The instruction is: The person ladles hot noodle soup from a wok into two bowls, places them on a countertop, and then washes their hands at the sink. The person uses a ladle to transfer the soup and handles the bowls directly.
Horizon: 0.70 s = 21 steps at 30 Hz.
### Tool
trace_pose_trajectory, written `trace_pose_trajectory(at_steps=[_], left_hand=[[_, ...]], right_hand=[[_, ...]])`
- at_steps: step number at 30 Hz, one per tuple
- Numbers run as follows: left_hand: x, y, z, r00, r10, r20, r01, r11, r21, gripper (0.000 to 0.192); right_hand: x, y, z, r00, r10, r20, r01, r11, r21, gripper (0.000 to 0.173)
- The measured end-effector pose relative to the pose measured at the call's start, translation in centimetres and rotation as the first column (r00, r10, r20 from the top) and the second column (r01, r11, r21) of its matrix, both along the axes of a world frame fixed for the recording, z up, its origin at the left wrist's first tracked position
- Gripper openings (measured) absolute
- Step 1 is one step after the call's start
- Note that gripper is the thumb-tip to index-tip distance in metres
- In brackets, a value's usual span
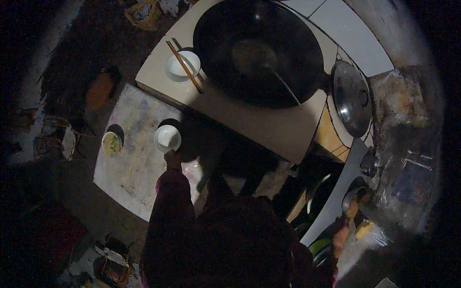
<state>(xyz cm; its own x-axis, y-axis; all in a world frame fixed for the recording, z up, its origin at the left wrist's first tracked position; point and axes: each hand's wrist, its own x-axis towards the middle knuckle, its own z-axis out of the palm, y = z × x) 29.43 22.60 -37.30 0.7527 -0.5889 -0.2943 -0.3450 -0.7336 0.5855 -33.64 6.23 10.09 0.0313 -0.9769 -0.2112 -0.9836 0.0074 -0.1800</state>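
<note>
My left hand (173, 159) grips the near rim of a small white bowl (166, 134) at the right part of a worn, stained tabletop (137, 169). Inside the bowl is a paler white patch; whether it is food or light cannot be told. Whether the bowl rests on the table or hangs just above is also unclear. Further left on the same table stands another bowl (111, 144), filled with yellowish food with green bits. My right hand cannot be made out; the dark right sleeve (306, 262) runs down at the lower right.
A large dark wok (223, 46) is set into the tiled stove top (252, 126), a long-handled utensil (284, 84) leaning in it. Beside it, chopsticks (185, 68) lie across a white bowl (173, 72). A round metal lid (351, 97) stands at the right.
</note>
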Motion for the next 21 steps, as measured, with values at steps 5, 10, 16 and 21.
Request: trace_pose_trajectory(at_steps=[5, 10, 16, 21], left_hand=[[-0.2, 1.4, -0.2, 0.894, 0.276, -0.352, -0.39, 0.866, -0.311, 0.024], [-5.5, 0.5, 9.6, 0.801, 0.25, -0.544, -0.55, 0.667, -0.502, 0.053], [-16.6, -5.0, 24.6, 0.411, 0.262, -0.873, -0.898, 0.282, -0.338, 0.052], [-26.3, -9.2, 30.2, 0.162, 0.172, -0.972, -0.976, 0.17, -0.133, 0.055]], right_hand=[[8.9, -10.1, -3.2, 0.954, 0.291, 0.074, -0.295, 0.955, 0.041, 0.033], [15.8, -22.7, -9.1, 0.655, 0.676, 0.338, -0.669, 0.727, -0.156, 0.033], [25.3, -35.5, -15.4, 0.572, 0.803, 0.167, -0.809, 0.586, -0.045, 0.032], [31.4, -39.5, -17.6, 0.656, 0.754, 0.038, -0.697, 0.585, 0.414, 0.04]])
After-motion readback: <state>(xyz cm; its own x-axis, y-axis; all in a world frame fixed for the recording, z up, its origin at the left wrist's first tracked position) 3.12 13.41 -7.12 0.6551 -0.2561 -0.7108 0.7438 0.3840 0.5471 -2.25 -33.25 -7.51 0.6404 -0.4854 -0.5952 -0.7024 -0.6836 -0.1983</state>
